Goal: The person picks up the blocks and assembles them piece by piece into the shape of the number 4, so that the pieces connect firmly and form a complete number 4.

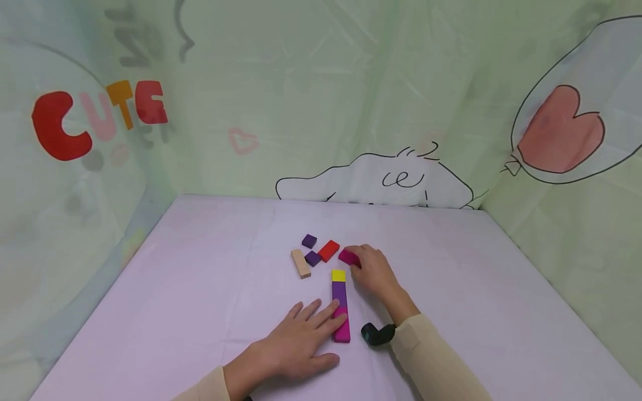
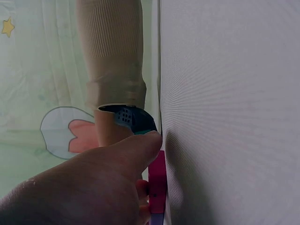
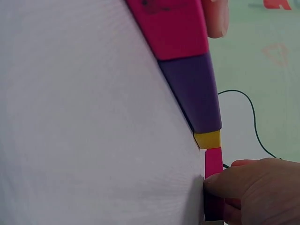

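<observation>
Magenta block (image 1: 348, 257) pinched in right hand (image 1: 372, 270), just beyond yellow block (image 1: 338, 275) | left hand (image 1: 301, 348) splayed, gripping nothing, fingers touching row (image 1: 339, 294) | extending row, apparently; next needs squaring up!

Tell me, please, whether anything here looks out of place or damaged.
The nearer pink block has a dark mark, at the right wrist view's top edge; it breaks the plain pink, though I cannot tell dirt from damage.

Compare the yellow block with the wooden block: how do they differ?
The yellow block is bright and looks square on top; the wooden block is pale and longer. The yellow block ends the row of blocks, while the wooden block lies outside it. Both rest on the table.
</observation>
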The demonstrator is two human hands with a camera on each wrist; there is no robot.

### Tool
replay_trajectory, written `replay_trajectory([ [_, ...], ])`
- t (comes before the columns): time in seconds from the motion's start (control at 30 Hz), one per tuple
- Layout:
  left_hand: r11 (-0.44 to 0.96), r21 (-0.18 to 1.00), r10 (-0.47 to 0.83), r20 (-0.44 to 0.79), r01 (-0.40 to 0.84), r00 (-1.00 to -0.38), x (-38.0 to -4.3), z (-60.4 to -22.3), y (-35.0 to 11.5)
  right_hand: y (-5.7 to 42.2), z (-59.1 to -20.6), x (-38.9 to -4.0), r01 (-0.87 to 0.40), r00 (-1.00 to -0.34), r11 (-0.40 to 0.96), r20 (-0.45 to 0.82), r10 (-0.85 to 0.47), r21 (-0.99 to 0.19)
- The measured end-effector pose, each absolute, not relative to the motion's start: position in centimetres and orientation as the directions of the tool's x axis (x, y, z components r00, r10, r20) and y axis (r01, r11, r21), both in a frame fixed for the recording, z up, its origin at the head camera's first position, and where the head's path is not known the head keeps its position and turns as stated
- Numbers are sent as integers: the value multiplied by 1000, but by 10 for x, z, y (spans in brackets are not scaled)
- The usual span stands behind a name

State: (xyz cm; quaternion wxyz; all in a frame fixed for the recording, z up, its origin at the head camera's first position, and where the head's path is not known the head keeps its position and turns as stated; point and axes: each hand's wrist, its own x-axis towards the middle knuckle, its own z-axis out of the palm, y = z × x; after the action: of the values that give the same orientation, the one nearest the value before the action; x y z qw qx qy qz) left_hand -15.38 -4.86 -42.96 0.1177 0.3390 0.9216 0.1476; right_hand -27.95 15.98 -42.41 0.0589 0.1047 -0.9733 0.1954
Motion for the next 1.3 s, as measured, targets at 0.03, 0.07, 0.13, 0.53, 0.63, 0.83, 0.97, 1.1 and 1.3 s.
replay_trajectory([
  [0.03, 726, 351, 660, -116, 592, -742, -154, -430, -48, 160, -424, -280, -225, -972, 901, 151, -181, -372],
  [0.07, 726, 351, 661, -117, 592, -741, -154, -430, -48, 161, -424, -280, -223, -973, 900, 147, -180, -374],
  [0.13, 727, 350, 661, -120, 591, -741, -154, -430, -48, 163, -425, -279, -224, -973, 899, 145, -182, -376],
  [0.53, 732, 351, 655, -130, 583, -744, -153, -430, -47, 169, -421, -271, -233, -971, 861, 163, -177, -453],
  [0.63, 732, 358, 655, -133, 580, -744, -153, -430, -48, 172, -419, -269, -239, -970, 853, 155, -187, -464],
  [0.83, 730, 371, 655, -140, 574, -742, -153, -428, -48, 177, -416, -266, -268, -963, 842, 143, -227, -468],
  [0.97, 731, 365, 655, -138, 577, -743, -153, -428, -49, 179, -414, -264, -296, -955, 836, 141, -260, -462],
  [1.1, 732, 361, 655, -138, 578, -743, -153, -428, -49, 182, -414, -263, -310, -951, 832, 138, -278, -461],
  [1.3, 732, 353, 656, -132, 583, -743, -154, -430, -49, 185, -414, -261, -327, -945, 823, 130, -302, -464],
])
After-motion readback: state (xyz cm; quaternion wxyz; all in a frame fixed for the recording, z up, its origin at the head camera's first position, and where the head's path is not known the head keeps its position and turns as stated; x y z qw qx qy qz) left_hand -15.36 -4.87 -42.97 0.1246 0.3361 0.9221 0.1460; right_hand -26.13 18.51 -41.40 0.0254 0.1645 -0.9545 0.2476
